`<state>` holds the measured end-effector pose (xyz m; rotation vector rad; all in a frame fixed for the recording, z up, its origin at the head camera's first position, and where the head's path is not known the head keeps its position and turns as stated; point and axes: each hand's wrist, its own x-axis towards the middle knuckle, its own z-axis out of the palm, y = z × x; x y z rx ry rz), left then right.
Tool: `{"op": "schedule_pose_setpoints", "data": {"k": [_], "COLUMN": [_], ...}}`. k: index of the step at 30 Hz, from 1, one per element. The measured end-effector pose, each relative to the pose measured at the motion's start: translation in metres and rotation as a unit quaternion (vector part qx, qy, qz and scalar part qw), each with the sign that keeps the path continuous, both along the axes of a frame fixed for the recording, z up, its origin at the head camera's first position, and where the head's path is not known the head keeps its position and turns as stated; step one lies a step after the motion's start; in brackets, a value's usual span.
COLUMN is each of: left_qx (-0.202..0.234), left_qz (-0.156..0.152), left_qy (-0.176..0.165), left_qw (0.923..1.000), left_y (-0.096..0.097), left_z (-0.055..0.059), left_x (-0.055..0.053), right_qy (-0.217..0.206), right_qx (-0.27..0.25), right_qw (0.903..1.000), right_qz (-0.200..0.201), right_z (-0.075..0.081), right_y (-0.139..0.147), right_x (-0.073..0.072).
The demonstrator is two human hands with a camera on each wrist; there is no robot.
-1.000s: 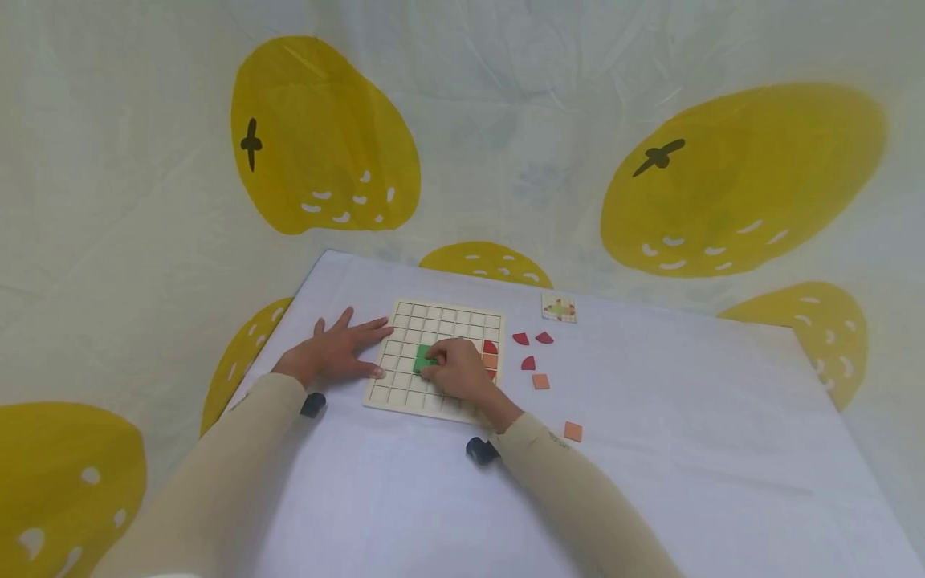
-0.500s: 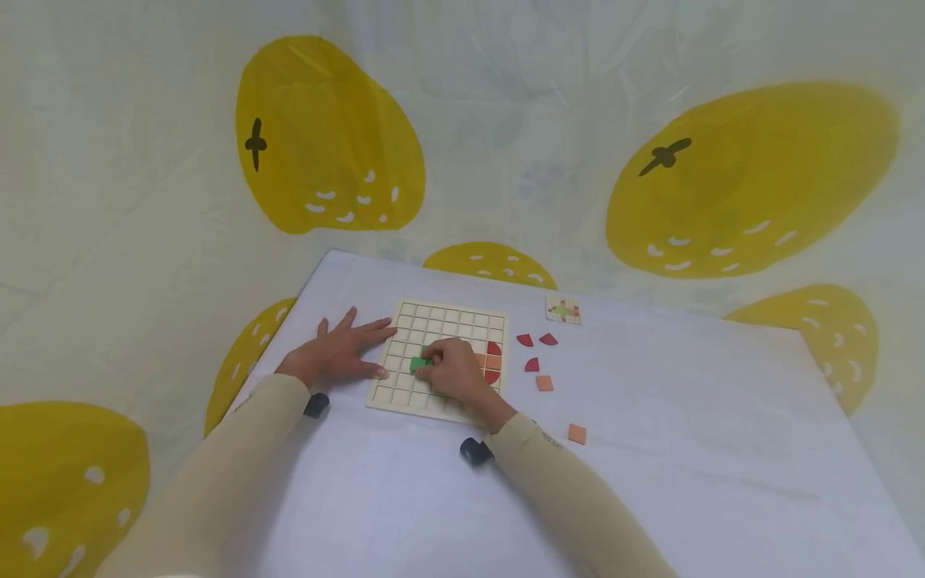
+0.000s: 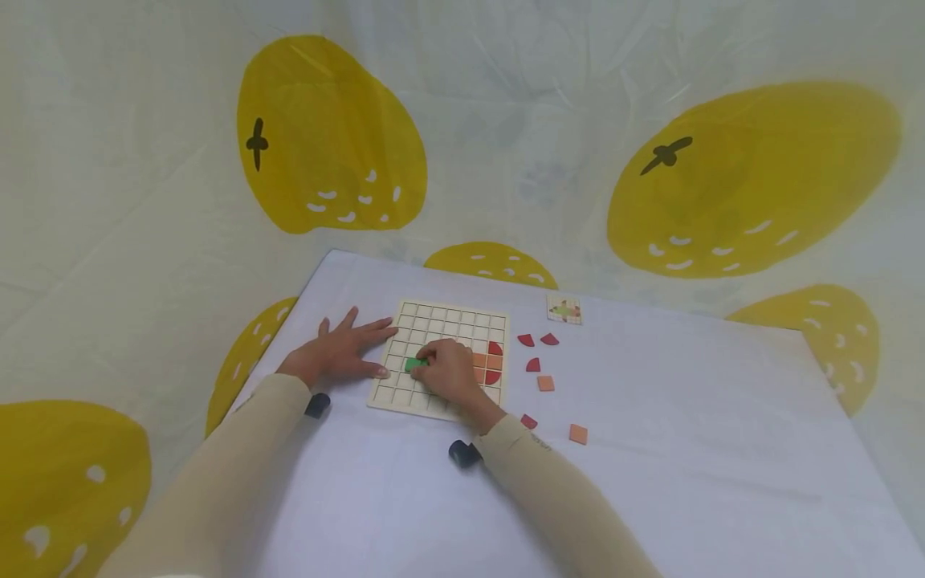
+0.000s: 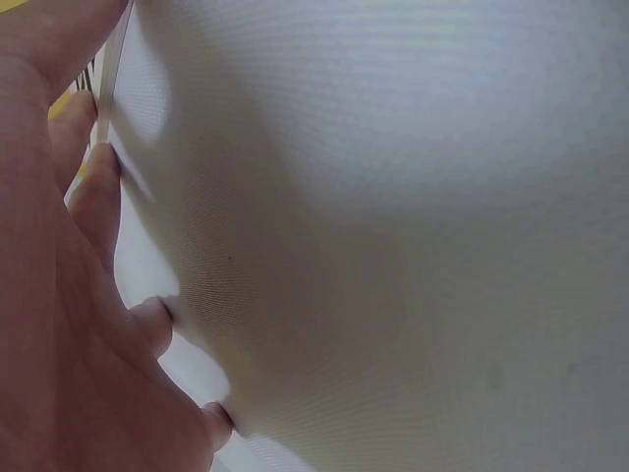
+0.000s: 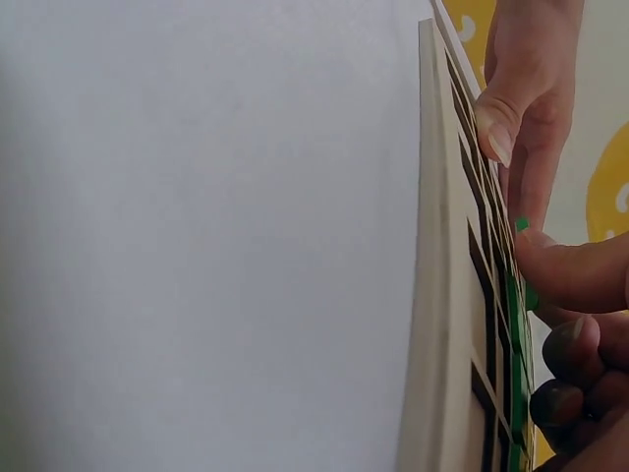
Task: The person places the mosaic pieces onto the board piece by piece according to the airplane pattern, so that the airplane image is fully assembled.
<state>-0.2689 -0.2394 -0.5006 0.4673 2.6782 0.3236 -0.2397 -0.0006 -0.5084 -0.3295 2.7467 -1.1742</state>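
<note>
My right hand (image 3: 451, 371) is over the middle of a pale grid board (image 3: 401, 392), pinching a green square tile (image 3: 414, 364) between thumb and fingers at one of the cells. In the right wrist view the thumb presses against the green tile (image 5: 522, 225), and more green lies in the cells below the hand. My left hand (image 3: 336, 353) lies flat with spread fingers on the table. Its thumb and fingertips touch the board's left edge, and the left wrist view catches that edge (image 4: 116, 74) beside the fingers. Part of the board is hidden under my right hand.
Orange tiles (image 3: 495, 362) and red quarter-round pieces (image 3: 495, 348) sit at the board's right side. Right of the board lie more loose red pieces (image 3: 532, 365) and orange squares (image 3: 545, 384). A small pattern card (image 3: 564, 309) is at the table's back.
My right hand has slid a little left across the board with the green tile. A red piece beside the right wrist has come into view. My left hand stays in place.
</note>
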Motion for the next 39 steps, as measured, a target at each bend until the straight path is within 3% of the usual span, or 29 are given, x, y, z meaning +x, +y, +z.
{"op": "schedule_pose_setpoints", "data": {"k": [14, 27, 39], "left_qx": [-0.002, -0.006, -0.009], "left_qz": [0.006, 0.005, 0.001], "left_qy": [0.006, 0.002, 0.004], "left_qw": [1.0, 1.0, 1.0], "left_y": [0.002, 0.002, 0.003], "left_z": [0.003, -0.002, 0.002], "left_x": [0.003, 0.002, 0.003], "right_qy": [0.022, 0.003, 0.009], "right_qx": [0.012, 0.012, 0.009], "right_qw": [0.9992, 0.9982, 0.9986], "right_qz": [-0.029, -0.058, -0.05], "right_z": [-0.005, -0.006, -0.004], "right_y": [-0.009, -0.013, -0.012], "right_x": [0.002, 0.005, 0.006]}}
